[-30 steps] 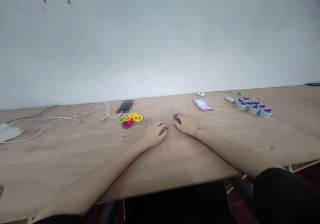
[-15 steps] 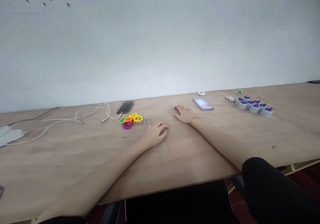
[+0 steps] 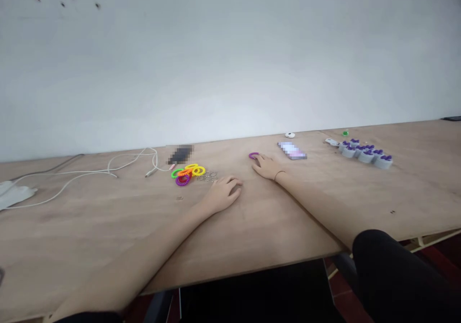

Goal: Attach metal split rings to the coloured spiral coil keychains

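Observation:
My right hand (image 3: 266, 167) is on the table right of the middle, its fingers bent and closed at the near side of a purple coil wristband (image 3: 253, 155). The band's far arc shows beyond the fingertips, and the rest is hidden. To the left, my left hand (image 3: 225, 193) rests palm down on the wood, fingers loosely curved, thumb apart, holding nothing I can see. Beside its knuckles lie several small metal rings (image 3: 208, 176). Farther left is a pile of coil wristbands in green, orange, yellow (image 3: 198, 170), red and purple (image 3: 182, 180).
A phone (image 3: 292, 150) lies beyond my right hand, near a small white case (image 3: 290, 135). Several white tubs with purple tops (image 3: 367, 156) stand at the right, by a green item (image 3: 345, 133). White cables (image 3: 133, 156) and a blurred dark object (image 3: 180, 154) are at the left.
My right hand's fingers have drawn in from lying spread over the purple wristband, so more of the band shows. My left hand has stayed in place.

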